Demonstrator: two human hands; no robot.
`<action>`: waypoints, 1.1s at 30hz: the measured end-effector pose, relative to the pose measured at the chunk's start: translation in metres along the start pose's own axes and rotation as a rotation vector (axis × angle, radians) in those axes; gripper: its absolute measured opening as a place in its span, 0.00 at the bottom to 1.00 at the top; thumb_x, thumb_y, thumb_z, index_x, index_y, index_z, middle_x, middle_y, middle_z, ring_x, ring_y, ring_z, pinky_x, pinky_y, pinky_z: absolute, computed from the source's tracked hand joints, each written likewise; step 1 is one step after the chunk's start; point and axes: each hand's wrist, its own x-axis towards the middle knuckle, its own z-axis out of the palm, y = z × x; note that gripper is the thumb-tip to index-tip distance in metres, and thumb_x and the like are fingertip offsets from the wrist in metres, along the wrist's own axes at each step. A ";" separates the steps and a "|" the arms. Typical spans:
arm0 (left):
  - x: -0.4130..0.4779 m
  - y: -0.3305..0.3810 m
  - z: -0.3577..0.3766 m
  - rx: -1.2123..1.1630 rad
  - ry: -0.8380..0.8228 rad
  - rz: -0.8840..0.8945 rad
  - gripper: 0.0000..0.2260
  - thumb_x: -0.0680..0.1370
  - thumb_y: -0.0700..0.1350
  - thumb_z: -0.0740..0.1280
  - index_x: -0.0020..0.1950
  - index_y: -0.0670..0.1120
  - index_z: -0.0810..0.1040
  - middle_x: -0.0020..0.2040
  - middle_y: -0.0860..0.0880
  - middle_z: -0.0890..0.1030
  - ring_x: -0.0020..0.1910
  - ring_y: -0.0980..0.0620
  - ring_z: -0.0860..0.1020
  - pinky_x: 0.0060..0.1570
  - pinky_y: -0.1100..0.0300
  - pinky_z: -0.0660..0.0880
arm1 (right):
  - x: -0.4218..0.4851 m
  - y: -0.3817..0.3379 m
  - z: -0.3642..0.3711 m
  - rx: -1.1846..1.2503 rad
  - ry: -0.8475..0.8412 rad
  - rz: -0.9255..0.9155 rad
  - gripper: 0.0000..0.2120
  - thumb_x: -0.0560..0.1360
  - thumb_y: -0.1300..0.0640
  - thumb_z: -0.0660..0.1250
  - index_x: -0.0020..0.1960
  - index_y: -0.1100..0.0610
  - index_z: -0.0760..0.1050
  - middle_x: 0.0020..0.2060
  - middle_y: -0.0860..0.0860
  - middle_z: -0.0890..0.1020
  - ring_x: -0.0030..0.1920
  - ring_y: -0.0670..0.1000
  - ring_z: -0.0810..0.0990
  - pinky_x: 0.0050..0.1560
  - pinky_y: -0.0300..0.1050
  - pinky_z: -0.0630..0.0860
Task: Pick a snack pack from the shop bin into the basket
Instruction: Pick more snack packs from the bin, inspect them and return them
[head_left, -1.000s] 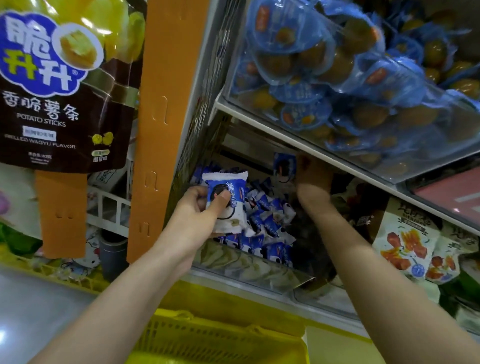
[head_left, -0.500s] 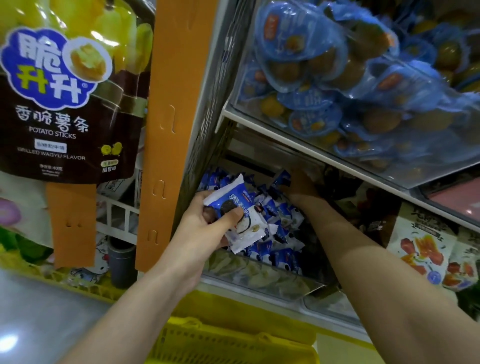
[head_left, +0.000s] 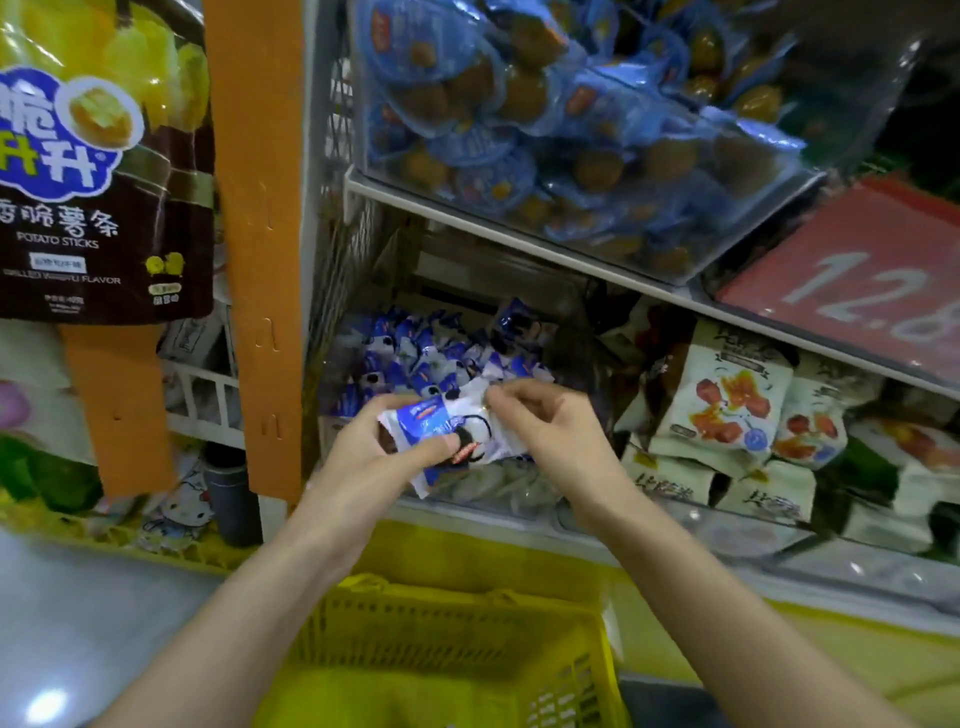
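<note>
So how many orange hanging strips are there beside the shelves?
2: the tall orange strip beside the shelf frame, and the shorter orange strip under the potato sticks bag at far left. Others may be hidden.

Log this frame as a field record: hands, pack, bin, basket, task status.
left hand: grips the snack pack, thumb on its front
right hand: fingertips pinch the pack's right end
snack pack: blue and white, held in front of the bin, out of it
bin: clear-walled, holds more blue and white packs
basket: yellow, below both hands
status: pack picked, not yet in the basket
</note>
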 end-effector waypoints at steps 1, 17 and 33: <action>-0.005 -0.003 0.001 0.136 -0.042 0.022 0.14 0.71 0.39 0.73 0.53 0.48 0.75 0.47 0.51 0.81 0.42 0.64 0.79 0.43 0.73 0.73 | -0.008 0.002 -0.003 -0.041 -0.006 -0.033 0.10 0.76 0.57 0.66 0.37 0.47 0.79 0.33 0.39 0.81 0.37 0.36 0.78 0.41 0.29 0.72; -0.061 -0.174 0.024 0.354 -0.133 -0.195 0.13 0.70 0.33 0.72 0.42 0.49 0.72 0.43 0.54 0.77 0.39 0.60 0.75 0.36 0.74 0.71 | -0.160 0.184 -0.029 -0.429 0.222 0.457 0.11 0.78 0.58 0.61 0.57 0.62 0.75 0.53 0.57 0.80 0.56 0.57 0.77 0.57 0.47 0.69; -0.059 -0.387 0.033 0.756 -0.131 -0.631 0.16 0.71 0.33 0.71 0.48 0.42 0.65 0.51 0.37 0.78 0.52 0.42 0.78 0.40 0.60 0.68 | -0.222 0.278 -0.011 -0.281 0.371 0.603 0.13 0.80 0.46 0.52 0.62 0.45 0.67 0.50 0.45 0.80 0.47 0.47 0.78 0.44 0.41 0.70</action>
